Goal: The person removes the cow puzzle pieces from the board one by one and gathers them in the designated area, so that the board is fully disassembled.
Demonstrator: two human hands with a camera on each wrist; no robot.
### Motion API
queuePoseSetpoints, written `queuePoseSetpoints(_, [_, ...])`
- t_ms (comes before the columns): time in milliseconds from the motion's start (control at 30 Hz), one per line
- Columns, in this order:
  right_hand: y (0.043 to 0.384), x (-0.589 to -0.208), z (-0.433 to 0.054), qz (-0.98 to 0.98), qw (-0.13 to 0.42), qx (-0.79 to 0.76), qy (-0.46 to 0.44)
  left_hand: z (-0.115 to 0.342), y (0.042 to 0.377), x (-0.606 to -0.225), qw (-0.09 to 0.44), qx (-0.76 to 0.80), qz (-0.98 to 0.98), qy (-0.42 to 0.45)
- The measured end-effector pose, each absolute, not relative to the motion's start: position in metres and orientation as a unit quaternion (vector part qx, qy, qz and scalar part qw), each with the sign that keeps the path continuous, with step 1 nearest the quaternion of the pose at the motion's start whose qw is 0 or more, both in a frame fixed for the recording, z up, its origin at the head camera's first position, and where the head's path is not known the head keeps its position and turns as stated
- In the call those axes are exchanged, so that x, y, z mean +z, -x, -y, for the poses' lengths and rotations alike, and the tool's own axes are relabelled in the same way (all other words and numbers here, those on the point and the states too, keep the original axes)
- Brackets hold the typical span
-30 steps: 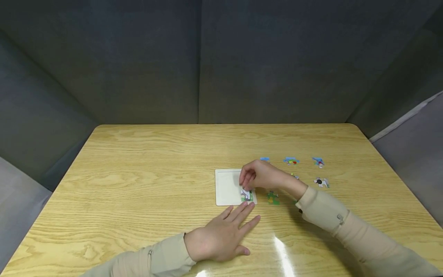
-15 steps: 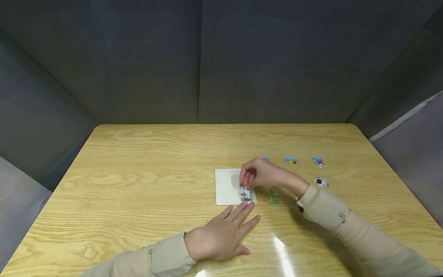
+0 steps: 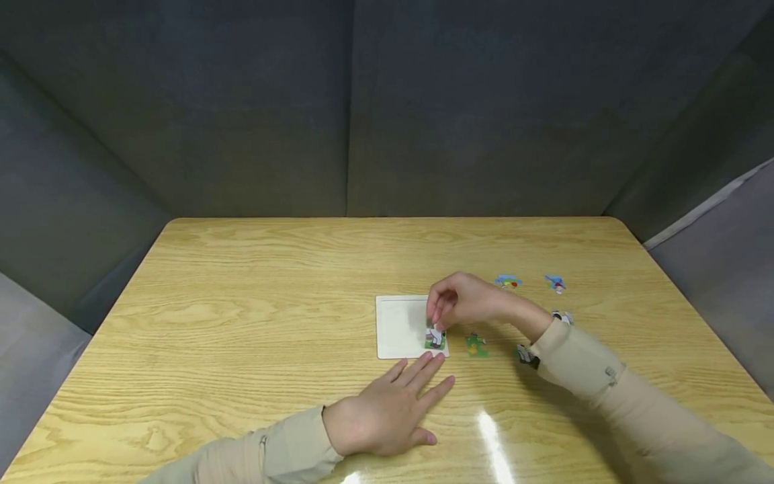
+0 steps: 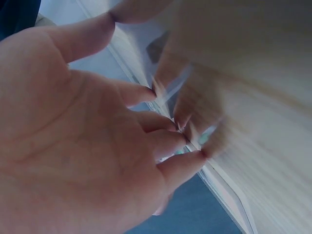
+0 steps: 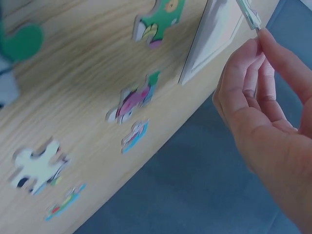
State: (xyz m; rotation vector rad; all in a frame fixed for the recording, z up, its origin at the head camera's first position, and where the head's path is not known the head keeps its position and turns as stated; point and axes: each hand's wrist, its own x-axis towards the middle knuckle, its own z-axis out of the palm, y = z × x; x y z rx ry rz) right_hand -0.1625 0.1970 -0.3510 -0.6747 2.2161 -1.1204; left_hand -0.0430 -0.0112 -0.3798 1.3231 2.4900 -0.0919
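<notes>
A jigsaw piece (image 3: 434, 338) with a white figure on green is pinched between the thumb and index finger of my right hand (image 3: 468, 299). It is over the near right corner of a pale, shallow puzzle tray (image 3: 396, 328). In the right wrist view the piece (image 5: 250, 14) tilts up from the fingertips, close over the tray (image 5: 195, 61). My left hand (image 3: 387, 411) lies palm down with fingers spread, its fingertips right at the tray's near edge. From the left wrist, the left hand's straight fingers (image 4: 180, 168) meet the glossy tabletop.
Loose jigsaw pieces lie right of the tray: a green one (image 3: 476, 346), a black-and-white one (image 3: 527, 355) by the right sleeve, a white one (image 3: 562, 316), and blue-edged ones (image 3: 508, 281) farther back. Dark fabric panels (image 3: 387, 107) surround the wooden table (image 3: 254, 289).
My right hand has drawn slightly right, bringing the pinched piece with it and tilting it up. The left hand and the tray have stayed in place.
</notes>
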Motion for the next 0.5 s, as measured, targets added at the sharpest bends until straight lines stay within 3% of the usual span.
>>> queuePoseSetpoints(500, [0.162, -0.344, -0.26, -0.833, 0.292, -0.425, 0.2, 0.01, 0.042, -0.379, 0.165, -0.042, -0.871, -0.46])
